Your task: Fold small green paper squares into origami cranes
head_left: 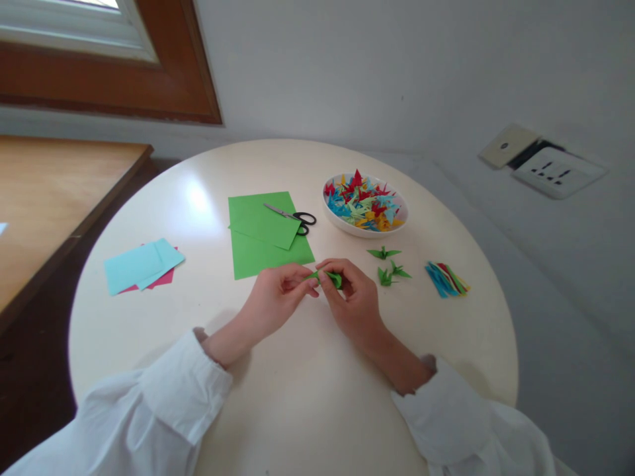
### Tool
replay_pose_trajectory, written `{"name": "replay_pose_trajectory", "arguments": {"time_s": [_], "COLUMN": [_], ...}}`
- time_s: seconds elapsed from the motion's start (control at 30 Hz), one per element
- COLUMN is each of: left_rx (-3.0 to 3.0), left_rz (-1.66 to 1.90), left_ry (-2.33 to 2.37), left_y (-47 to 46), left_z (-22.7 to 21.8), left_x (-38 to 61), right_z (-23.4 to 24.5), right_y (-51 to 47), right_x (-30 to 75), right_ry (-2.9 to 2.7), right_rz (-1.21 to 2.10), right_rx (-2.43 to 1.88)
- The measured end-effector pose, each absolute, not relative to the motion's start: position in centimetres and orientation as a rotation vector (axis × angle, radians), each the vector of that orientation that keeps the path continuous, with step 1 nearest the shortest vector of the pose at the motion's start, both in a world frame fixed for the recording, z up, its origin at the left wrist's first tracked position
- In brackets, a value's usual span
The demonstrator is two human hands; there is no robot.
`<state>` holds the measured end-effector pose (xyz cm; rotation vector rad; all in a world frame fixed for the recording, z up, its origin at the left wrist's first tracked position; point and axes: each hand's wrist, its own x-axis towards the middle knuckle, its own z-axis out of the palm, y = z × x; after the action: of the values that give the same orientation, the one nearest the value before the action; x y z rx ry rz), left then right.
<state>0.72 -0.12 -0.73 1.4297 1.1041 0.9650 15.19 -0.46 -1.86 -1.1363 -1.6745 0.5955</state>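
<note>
Between my two hands is a small folded piece of green paper (336, 280), partly hidden by the fingers. My left hand (276, 295) pinches its left end between thumb and forefinger. On the other side, my right hand (351, 293) is closed around the larger part, thumb on top. Just beyond my hands lie green paper sheets (245, 259), one smaller piece over a larger one. Black-handled scissors (290, 215) rest across their right edge. Several small green paper cranes (384, 253) sit to the right of my right hand.
A white bowl (347, 228) full of colourful paper cranes stands at the back right. Coloured paper strips (446, 280) lie fanned near the right edge. Light blue and pink papers (139, 263) are at the left. The round white table (297, 396) meets a wall with a socket (558, 173).
</note>
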Motion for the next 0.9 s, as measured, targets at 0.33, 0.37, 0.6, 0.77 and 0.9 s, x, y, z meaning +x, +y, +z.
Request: {"name": "replay_pose_trajectory", "arguments": {"time_s": [0.33, 0.37, 0.6, 0.77, 0.9], "left_rx": [1.357, 1.35, 1.314, 1.303, 1.288], "left_rz": [0.987, 0.99, 0.989, 0.988, 0.988], "left_ry": [1.065, 1.061, 1.033, 1.043, 1.038], "left_y": [-0.23, -0.25, -0.3, -0.38, -0.33], "left_z": [-0.65, -0.59, -0.46, -0.34, -0.38], "left_x": [0.72, 0.76, 0.87, 0.88, 0.93], "right_z": [-1.75, -1.73, -1.65, -1.53, -1.62], "right_y": [-0.52, -0.53, -0.49, -0.54, -0.56], "right_x": [15.18, 15.18, 15.25, 15.23, 15.22], "right_ry": [-1.701, -1.7, -1.715, -1.732, -1.735], "right_rz": [0.543, 0.54, 0.523, 0.498, 0.492], "right_rx": [-1.127, -1.129, -1.128, -1.129, -1.121]}}
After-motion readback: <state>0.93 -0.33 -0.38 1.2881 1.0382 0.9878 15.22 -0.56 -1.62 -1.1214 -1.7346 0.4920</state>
